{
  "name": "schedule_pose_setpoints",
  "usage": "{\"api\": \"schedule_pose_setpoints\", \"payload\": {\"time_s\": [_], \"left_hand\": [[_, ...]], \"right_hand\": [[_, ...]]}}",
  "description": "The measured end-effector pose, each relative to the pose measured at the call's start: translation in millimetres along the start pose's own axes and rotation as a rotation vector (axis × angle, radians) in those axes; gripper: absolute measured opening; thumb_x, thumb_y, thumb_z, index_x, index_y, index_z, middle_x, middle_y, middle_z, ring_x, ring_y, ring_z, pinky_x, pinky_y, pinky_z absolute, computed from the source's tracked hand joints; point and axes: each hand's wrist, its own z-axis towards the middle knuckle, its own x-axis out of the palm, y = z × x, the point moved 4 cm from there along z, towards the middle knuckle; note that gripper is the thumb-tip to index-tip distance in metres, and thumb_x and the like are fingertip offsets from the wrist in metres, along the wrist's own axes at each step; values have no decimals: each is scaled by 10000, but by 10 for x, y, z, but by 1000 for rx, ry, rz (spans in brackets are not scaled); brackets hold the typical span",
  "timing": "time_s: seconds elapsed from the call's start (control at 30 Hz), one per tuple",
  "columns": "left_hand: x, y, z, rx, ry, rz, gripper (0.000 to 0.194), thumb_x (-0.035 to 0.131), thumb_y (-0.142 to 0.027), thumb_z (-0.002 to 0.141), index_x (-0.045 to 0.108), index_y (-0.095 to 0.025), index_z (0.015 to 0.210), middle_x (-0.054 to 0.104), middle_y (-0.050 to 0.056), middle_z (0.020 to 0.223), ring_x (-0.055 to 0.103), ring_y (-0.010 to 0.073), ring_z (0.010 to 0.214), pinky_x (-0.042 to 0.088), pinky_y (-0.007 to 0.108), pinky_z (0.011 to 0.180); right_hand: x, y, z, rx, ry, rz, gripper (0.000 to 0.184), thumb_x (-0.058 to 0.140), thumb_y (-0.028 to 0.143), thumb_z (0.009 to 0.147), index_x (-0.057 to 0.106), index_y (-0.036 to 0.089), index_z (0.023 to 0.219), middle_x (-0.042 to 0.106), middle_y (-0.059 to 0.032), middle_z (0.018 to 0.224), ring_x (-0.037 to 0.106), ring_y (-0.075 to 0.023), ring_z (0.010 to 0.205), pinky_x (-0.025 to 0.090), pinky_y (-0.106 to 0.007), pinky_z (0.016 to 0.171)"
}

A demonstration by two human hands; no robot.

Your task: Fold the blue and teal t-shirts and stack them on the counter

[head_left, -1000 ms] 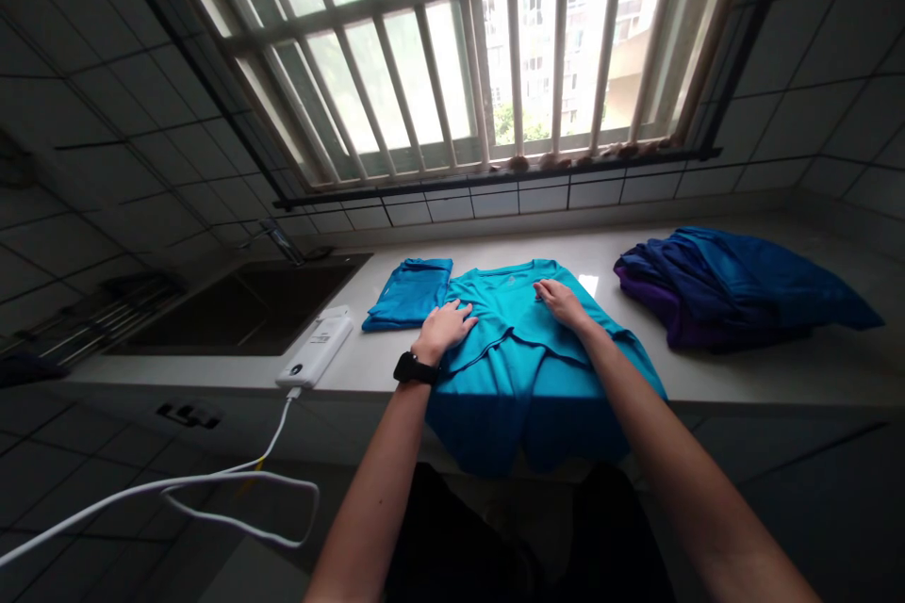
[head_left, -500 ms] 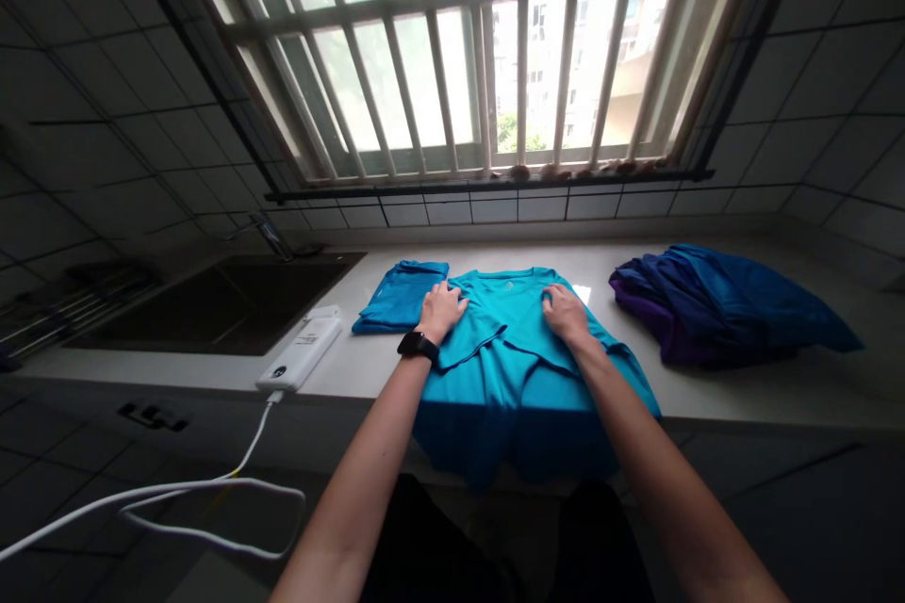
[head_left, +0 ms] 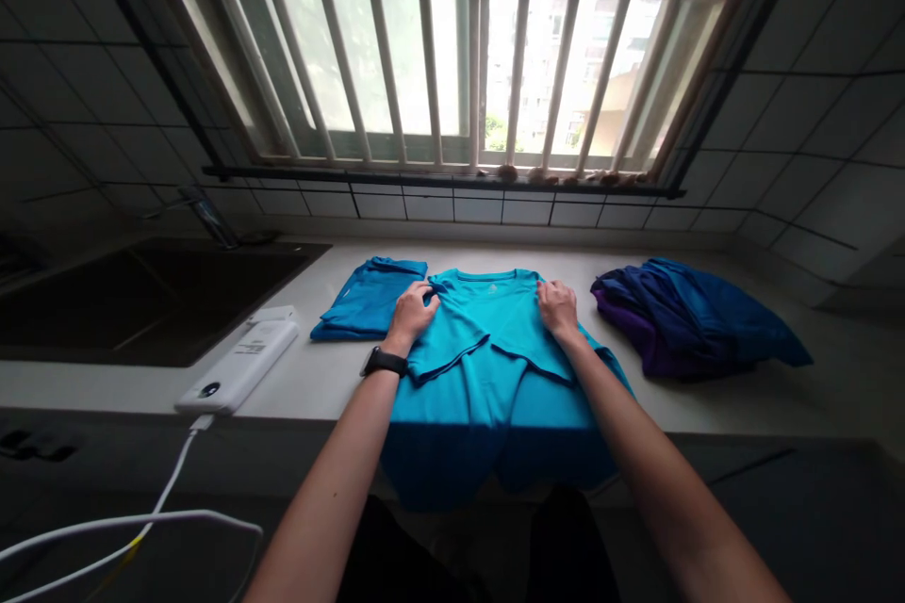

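Left hand (head_left: 411, 314) and right hand (head_left: 558, 308) on a turquoise short-sleeved T-shirt (head_left: 487, 339), fingers (head_left: 428, 294) curled against the cloth near both shoulders (pinching or merely resting, impossible to tell). Shirt across the middle of a white counter (head_left: 778, 396), lower part hanging over the front edge. Folded blue garment (head_left: 368, 301) just beside it on the left; crumpled navy-and-purple clothing pile (head_left: 693, 320) on the right.

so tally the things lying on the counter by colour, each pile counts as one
teal: 1 T-shirt
mid blue: 1 folded garment
dark blue and purple: 1 heap of clothes
white: 1 power bank
total: 4
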Motion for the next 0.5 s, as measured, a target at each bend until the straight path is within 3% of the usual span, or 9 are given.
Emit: {"api": "schedule_pose_setpoints", "payload": {"time_s": [0.07,0.17,0.3,0.5], "left_hand": [[6,36,2,6,-35,-37,298,573,-258,870,770,-163,1071,716,138,1308,674,284,1228,517,395,1112],[20,55,4,6,-27,-60,275,591,-278,856,772,-169,1032,722,139,1281,678,290,1214,527,403,1101],[-6,5,0,47,8,-98,248,595,-303,858,768,-182,987,725,124,1245,681,279,1197,527,398,1103],[-99,-94,-38,51,23,-167,164,625,-336,868,699,-200,923,749,105,1096,717,257,1074,565,385,1004]], "right_hand": [[-35,-76,63,1,-71,115,387,327,261,1043,705,181,1026,731,-158,1139,638,-263,1086,450,-373,1017],[-46,-181,103,86,-116,161,340,358,234,1010,691,175,1049,728,-164,1160,635,-276,1112,465,-359,982],[12,-254,102,188,-46,104,371,432,209,973,646,151,1270,696,-185,1310,619,-316,1231,446,-418,1059],[21,-296,106,137,4,157,416,555,194,907,654,201,1311,734,-137,1278,655,-312,1219,472,-428,1063]]}}
